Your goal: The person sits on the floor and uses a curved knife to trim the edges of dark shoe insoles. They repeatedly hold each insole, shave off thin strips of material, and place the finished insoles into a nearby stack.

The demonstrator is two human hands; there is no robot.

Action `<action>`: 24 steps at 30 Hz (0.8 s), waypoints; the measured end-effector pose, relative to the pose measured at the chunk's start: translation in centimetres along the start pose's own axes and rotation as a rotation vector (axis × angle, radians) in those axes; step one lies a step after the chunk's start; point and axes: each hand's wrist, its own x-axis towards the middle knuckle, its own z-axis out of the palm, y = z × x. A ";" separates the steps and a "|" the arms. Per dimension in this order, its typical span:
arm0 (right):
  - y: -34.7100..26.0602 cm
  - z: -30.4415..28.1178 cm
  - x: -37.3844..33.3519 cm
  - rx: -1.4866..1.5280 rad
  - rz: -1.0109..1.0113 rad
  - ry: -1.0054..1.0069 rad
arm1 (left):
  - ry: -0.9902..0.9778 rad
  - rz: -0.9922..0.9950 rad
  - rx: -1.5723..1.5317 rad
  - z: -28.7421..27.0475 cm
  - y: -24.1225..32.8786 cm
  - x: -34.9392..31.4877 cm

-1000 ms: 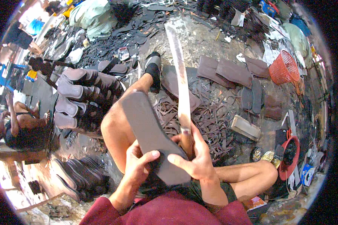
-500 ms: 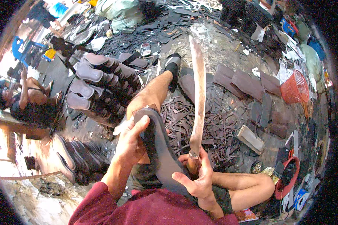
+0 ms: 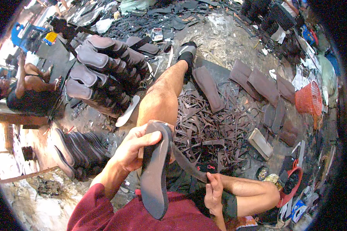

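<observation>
- We see the left hand (image 3: 133,148) raised in front of the chest, fingers wrapped over the top edge of a dark grey sole-shaped rubber piece (image 3: 155,173), thumb laid across its upper face.
- The rubber piece stands on edge, its lower end against the maroon shirt (image 3: 115,215).
- The right hand (image 3: 214,192) sits low beside the right thigh, fist closed around the handle of a long blade (image 3: 187,161); the blade slants up to the left and meets the rubber piece near its upper part.
- Both of our legs show: the left one stretched forward to a grey shoe (image 3: 187,50), the right one folded.
- A heap of thin dark rubber strips (image 3: 216,123) lies just right of the left knee.
- We count one red basket (image 3: 308,98) far right.
- Stacked sole blanks (image 3: 100,73) stand left of the leg; their number we cannot tell.
- One other person (image 3: 25,90) sits at the far left.
</observation>
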 end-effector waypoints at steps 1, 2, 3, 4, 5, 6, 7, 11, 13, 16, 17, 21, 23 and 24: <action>-0.4 0.3 0.1 -0.014 0.042 -0.011 | 0.024 0.003 0.016 -0.1 -0.1 0.2; -0.4 0.5 0.4 -0.025 0.027 -0.020 | 0.025 0.018 0.036 -0.2 0.0 0.0; -0.3 0.7 0.6 -0.036 0.013 -0.030 | 0.025 0.032 0.057 -0.4 0.1 0.0; -0.3 0.9 0.8 -0.046 -0.001 -0.038 | 0.026 0.046 0.078 -0.5 0.3 -0.1; -0.5 1.0 1.5 -0.048 -0.025 -0.026 | 0.027 0.036 0.079 -0.4 0.5 -0.2; -0.7 1.0 2.4 -0.055 -0.041 -0.007 | 0.018 0.051 0.123 -0.3 0.4 -0.1; -0.9 1.1 3.2 -0.063 -0.056 0.013 | 0.009 0.064 0.169 -0.3 0.3 0.0; -2.7 -2.3 8.8 -0.194 -0.161 -0.116 | -0.008 0.052 0.343 -0.5 0.2 0.4; -4.2 -4.2 11.8 -0.249 -0.273 -0.193 | 0.026 0.002 0.381 0.0 0.6 -0.1; -7.0 -6.1 15.5 -0.315 -0.299 -0.345 | -0.001 -0.067 0.499 0.9 0.8 0.5; -8.1 -6.5 16.6 -0.322 -0.295 -0.384 | -0.024 -0.093 0.562 1.0 0.9 0.7; -10.5 -5.6 20.7 -0.294 -0.359 -0.565 | -0.097 -0.087 0.687 1.3 0.7 0.7; -11.7 -5.0 22.4 -0.279 -0.387 -0.672 | -0.162 -0.069 0.723 1.5 0.5 0.9; -11.7 -4.9 23.0 -0.237 -0.383 -0.713 | -0.203 -0.065 0.713 1.6 0.3 1.0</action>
